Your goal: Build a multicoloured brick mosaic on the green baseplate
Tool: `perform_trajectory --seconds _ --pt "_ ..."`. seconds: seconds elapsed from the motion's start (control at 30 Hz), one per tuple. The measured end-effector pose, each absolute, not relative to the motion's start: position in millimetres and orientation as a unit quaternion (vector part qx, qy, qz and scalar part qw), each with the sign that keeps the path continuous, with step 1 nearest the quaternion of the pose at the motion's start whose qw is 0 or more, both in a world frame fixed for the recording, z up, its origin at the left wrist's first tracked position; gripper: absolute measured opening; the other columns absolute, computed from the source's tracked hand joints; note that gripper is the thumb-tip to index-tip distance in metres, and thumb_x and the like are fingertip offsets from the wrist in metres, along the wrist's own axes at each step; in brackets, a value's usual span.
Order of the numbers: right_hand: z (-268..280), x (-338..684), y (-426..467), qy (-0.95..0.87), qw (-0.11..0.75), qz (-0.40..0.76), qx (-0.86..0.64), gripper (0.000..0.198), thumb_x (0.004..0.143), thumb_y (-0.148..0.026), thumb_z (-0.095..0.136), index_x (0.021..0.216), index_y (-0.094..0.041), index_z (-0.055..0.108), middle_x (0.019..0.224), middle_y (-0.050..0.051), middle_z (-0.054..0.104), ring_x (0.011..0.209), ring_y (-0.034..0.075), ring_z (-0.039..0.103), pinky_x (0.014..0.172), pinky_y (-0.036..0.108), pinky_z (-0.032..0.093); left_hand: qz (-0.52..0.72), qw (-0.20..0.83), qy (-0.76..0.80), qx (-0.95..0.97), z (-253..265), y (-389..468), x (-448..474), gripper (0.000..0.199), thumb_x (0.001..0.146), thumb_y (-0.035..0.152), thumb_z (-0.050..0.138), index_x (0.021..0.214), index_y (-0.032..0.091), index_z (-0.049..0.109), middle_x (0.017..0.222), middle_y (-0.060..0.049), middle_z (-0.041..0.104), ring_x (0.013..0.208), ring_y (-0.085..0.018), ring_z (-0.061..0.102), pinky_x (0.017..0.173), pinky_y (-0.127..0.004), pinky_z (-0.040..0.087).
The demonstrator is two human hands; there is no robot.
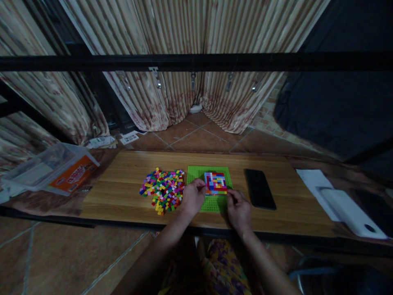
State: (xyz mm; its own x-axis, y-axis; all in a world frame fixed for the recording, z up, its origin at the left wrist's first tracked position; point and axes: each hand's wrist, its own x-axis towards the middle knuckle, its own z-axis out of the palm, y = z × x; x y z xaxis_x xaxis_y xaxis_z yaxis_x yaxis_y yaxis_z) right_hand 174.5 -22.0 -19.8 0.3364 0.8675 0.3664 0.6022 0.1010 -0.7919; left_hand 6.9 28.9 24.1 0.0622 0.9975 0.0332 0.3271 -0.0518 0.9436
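Observation:
A small block of multicoloured toy bricks (215, 183) sits on a green studded baseplate (211, 205). My left hand (195, 197) is closed in a pinch at the block's front left corner. At its front right corner, my right hand (239, 209) pinches too, with thumb and index finger together. Both sets of fingertips touch the edge of the bricks; whether a separate small brick is between them is too small to tell. Just left of my left hand lies a loose pile of small coloured bricks (164, 188).
A black phone (260, 189) lies right of the baseplate on the wooden table (116, 188). Farther right are a white paper (316, 186) and a white flat case (353, 213). A clear plastic box (33, 164) with an orange label stands at the left. A dark bar (196, 62) crosses beyond the table.

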Motion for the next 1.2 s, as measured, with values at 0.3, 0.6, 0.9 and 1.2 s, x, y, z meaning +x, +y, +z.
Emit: perform_trajectory --seconds 0.3,0.6,0.9,1.2 --pt "-20.3 174.6 -22.9 -0.562 0.483 0.132 -0.658 0.026 0.09 -0.033 0.046 0.092 -0.018 0.066 0.089 0.008 0.067 0.081 0.02 0.064 0.074 0.031 0.05 0.398 0.52 0.555 0.514 20.2 42.3 5.2 0.004 0.064 0.016 0.067 0.064 0.018 0.064 0.062 0.003 0.063 0.06 -0.011 0.058 0.06 -0.021 0.044" --pt "-27.0 176.3 -21.9 -0.564 0.475 0.129 -0.663 0.029 0.09 -0.036 0.044 0.093 -0.018 0.066 0.091 0.008 0.068 0.082 0.021 0.065 0.074 0.032 0.05 0.364 0.517 0.584 0.509 20.2 47.5 6.4 0.005 0.06 0.013 0.067 0.06 0.017 0.064 0.05 0.005 0.056 0.05 -0.01 0.05 0.051 -0.022 0.038" --pt "-27.7 179.0 -21.5 -0.571 0.463 0.127 -0.666 0.034 0.088 -0.041 0.042 0.093 -0.017 0.066 0.093 0.009 0.069 0.083 0.022 0.065 0.075 0.033 0.05 0.438 0.509 0.536 0.512 29.3 12.9 1.9 0.009 0.066 0.015 0.067 0.074 0.017 0.063 0.07 0.002 0.063 0.067 -0.012 0.059 0.066 -0.023 0.045" --pt "-35.5 187.3 -22.2 -0.564 0.448 0.135 -0.68 0.039 0.086 -0.048 0.046 0.094 -0.017 0.067 0.096 0.011 0.069 0.085 0.025 0.065 0.076 0.034 0.048 0.392 0.471 0.555 0.563 26.1 -58.2 -54.9 0.008 0.077 0.021 0.058 0.081 0.018 0.064 0.077 -0.001 0.066 0.074 -0.015 0.061 0.068 -0.024 0.046"
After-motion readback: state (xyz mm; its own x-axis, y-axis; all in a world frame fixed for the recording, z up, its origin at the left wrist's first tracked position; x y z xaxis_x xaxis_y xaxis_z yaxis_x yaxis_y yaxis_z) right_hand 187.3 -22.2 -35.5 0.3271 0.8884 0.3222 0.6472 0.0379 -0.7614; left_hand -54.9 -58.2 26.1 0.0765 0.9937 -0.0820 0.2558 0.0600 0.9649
